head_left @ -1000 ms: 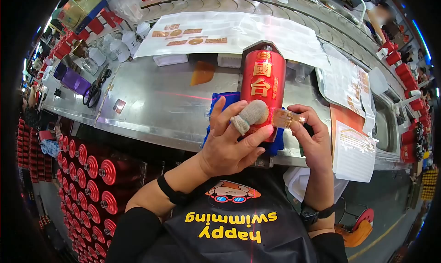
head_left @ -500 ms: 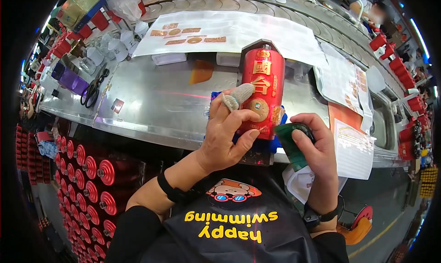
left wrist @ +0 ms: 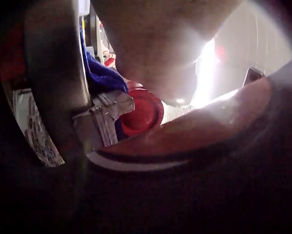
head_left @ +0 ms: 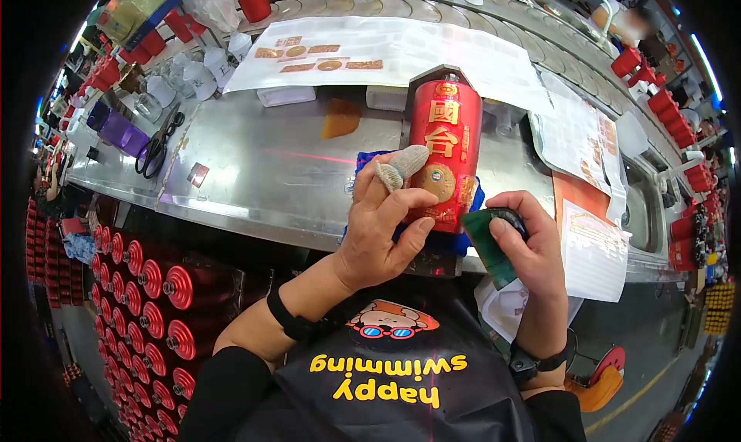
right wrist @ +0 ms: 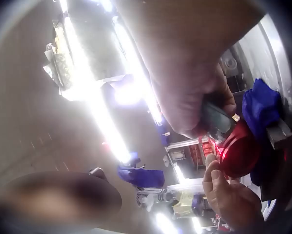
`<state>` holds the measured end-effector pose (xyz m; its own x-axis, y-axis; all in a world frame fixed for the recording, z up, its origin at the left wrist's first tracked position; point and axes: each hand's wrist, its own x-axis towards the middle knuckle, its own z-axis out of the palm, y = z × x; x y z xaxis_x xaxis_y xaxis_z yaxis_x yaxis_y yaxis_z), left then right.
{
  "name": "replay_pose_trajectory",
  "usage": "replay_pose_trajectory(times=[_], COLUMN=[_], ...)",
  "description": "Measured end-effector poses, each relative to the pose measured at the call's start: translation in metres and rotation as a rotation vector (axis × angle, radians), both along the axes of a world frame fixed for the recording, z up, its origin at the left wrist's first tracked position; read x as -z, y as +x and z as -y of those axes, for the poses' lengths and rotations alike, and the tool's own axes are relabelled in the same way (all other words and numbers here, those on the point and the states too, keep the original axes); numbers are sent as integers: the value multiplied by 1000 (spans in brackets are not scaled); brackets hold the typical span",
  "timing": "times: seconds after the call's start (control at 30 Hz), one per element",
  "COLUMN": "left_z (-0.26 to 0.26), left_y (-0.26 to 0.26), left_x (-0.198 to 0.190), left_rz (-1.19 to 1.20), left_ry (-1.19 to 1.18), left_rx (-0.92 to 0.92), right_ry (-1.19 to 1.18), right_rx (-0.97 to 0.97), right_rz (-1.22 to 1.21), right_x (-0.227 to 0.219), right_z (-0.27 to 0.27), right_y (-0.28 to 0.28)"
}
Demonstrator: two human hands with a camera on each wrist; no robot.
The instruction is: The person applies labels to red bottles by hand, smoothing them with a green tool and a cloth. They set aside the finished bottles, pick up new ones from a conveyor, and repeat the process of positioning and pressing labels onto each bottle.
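Note:
A red bottle (head_left: 466, 106) with gold characters lies on its side on a blue cloth (right wrist: 261, 108), in a dark cradle at the counter's front edge. My left hand (head_left: 374, 230) rests on its left side, the fingers fairly straight and the thumb apart. A knitted finger sleeve (head_left: 404, 167) covers one of its fingers, beside the round gold emblem (head_left: 438, 182). Just right of the bottle, my right hand (head_left: 534, 243) grips a green scraper (head_left: 485, 241) with a dark grip. The bottle's red base (left wrist: 142, 115) shows in the left wrist view.
Sheets with gold transfers (head_left: 328, 65) lie behind the bottle and more papers (head_left: 571, 133) to the right. Scissors (head_left: 158, 145) and a purple bottle (head_left: 120, 129) stand left. Several red bottles (head_left: 154, 314) are stacked below left. A sink (head_left: 644, 203) is at the right.
The gold-printed piece that my right hand held at the bottle's lower right is out of its fingers; it now holds the green scraper there. My left hand has shifted leftward off the round emblem.

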<state>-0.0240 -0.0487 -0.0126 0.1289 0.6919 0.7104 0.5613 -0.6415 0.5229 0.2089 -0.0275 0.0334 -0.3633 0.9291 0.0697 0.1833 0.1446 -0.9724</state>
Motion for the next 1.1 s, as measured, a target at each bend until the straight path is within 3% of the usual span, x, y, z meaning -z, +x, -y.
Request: replay_pose_trajectory(times=[0.73,0.93,1.1], left_z=[0,-1,-2], left_y=[7,7,5], left_x=[-1,-1,1], left_rz=[-3,16,49], left_ry=[40,33,9], left_rx=[1,2,0], right_ry=[-55,-89,-119], right_rx=[1,90,14], right_rz=[-29,-237,-101], right_x=[8,11,10], right_z=[6,15,26], right_y=[2,-13,-6])
